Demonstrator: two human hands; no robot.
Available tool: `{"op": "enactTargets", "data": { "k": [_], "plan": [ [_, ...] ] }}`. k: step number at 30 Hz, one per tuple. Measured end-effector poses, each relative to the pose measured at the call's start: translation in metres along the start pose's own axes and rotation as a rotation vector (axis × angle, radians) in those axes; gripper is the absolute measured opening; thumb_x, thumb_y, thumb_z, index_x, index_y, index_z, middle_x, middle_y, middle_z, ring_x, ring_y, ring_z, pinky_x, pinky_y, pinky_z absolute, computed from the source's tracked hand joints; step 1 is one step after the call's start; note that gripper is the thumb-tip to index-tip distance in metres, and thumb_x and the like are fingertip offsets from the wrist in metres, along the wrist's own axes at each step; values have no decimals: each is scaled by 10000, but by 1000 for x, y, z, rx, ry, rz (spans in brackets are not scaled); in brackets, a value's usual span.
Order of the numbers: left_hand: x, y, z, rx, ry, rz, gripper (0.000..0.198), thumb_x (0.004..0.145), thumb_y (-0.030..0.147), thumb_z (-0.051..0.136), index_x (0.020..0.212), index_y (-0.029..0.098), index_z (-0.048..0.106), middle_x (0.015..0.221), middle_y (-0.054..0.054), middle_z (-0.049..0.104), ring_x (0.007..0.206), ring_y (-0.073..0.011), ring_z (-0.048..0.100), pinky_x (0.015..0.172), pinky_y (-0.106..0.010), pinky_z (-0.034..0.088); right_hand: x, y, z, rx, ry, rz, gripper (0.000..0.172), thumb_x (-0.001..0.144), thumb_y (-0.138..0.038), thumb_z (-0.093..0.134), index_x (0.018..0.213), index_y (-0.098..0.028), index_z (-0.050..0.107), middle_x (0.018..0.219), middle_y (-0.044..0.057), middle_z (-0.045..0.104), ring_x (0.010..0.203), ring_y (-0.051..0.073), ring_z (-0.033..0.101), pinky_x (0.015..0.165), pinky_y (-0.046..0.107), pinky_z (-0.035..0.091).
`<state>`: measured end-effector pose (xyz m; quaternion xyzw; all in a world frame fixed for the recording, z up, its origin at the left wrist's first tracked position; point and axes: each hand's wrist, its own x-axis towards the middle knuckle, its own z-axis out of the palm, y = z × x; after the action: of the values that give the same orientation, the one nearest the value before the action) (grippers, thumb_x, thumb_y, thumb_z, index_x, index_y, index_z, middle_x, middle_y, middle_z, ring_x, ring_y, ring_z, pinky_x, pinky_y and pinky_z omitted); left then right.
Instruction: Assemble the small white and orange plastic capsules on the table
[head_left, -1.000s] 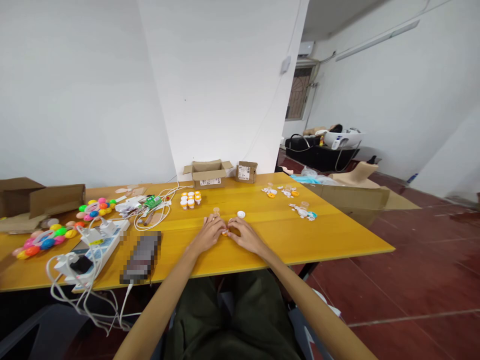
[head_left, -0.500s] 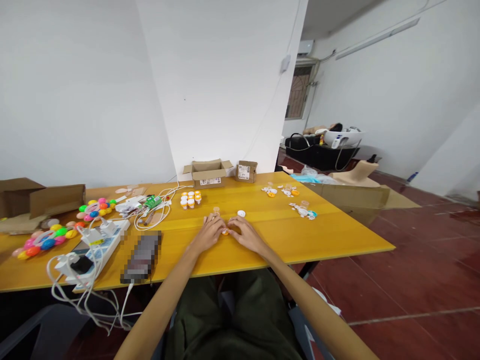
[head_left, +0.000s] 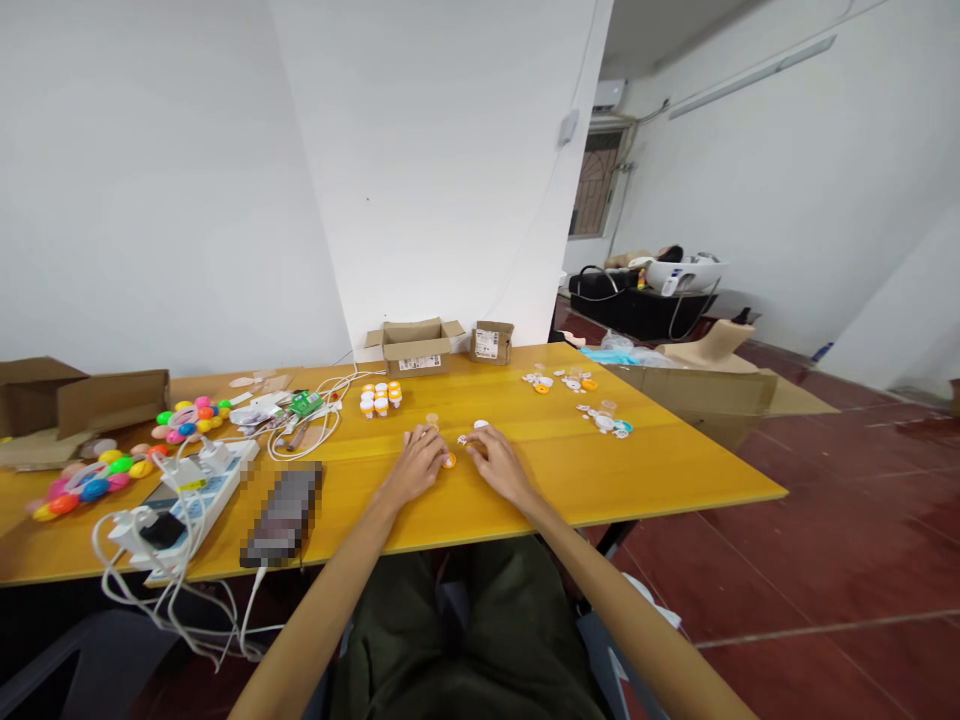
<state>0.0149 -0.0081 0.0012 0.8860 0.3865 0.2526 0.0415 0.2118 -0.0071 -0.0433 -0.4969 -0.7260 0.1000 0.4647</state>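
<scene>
On the yellow table (head_left: 645, 478), my left hand (head_left: 418, 465) has its fingertips on a small orange and white round part (head_left: 449, 460). My right hand (head_left: 498, 464) is just to the right, its fingers bent beside a tiny white piece (head_left: 462, 439). Whether its fingertips touch that piece is too small to tell. A white disc (head_left: 481, 425) is partly hidden behind my right hand. Behind my left hand stands a small clear cup (head_left: 432, 420).
Several orange and white pieces (head_left: 381, 400) stand grouped at the back left. Loose part piles (head_left: 607, 420) lie on the right. Two cardboard boxes (head_left: 417, 350) are by the wall. A power strip (head_left: 214, 495), cables and a phone (head_left: 285, 515) lie left.
My right hand has moved slightly up and away from the orange and white part. The tiny white piece now shows between my hands, and the white disc is partly covered.
</scene>
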Motion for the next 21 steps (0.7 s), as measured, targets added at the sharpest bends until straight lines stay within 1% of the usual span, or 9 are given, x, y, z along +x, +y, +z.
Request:
{"op": "enactTargets", "data": {
  "k": [6, 14, 18, 21],
  "plan": [
    [0, -2, 2, 23, 13, 6, 152, 969, 225, 480, 877, 230, 602, 1024, -58, 637, 1103, -254, 503, 953, -416, 392, 0, 2, 1, -62, 38, -4, 171, 856, -158, 532, 916, -258, 656, 1014, 47, 669, 1049, 221, 616, 970, 371, 474],
    [-1, -4, 3, 5, 48, 31, 126, 955, 228, 508, 881, 236, 609, 1017, -52, 646, 1083, -248, 513, 945, -408, 400, -1, 0, 1, -124, 45, -15, 180, 847, -121, 528, 909, -252, 636, 1018, 51, 664, 1032, 219, 613, 950, 359, 476],
    [-1, -2, 2, -28, 67, 5, 143, 969, 257, 491, 903, 243, 617, 994, -49, 659, 1052, -244, 518, 926, -401, 402, 0, 0, 0, -133, 72, -2, 189, 835, -108, 527, 892, -254, 632, 995, 53, 668, 1013, 228, 617, 933, 365, 486],
    [1, -1, 0, -59, 117, -54, 177, 979, 271, 469, 897, 248, 625, 957, -44, 666, 1044, -242, 524, 917, -392, 403, 1, 2, 0, -132, 109, 38, 204, 834, -108, 512, 896, -258, 635, 972, 53, 669, 987, 238, 619, 923, 381, 492]
  ]
}}
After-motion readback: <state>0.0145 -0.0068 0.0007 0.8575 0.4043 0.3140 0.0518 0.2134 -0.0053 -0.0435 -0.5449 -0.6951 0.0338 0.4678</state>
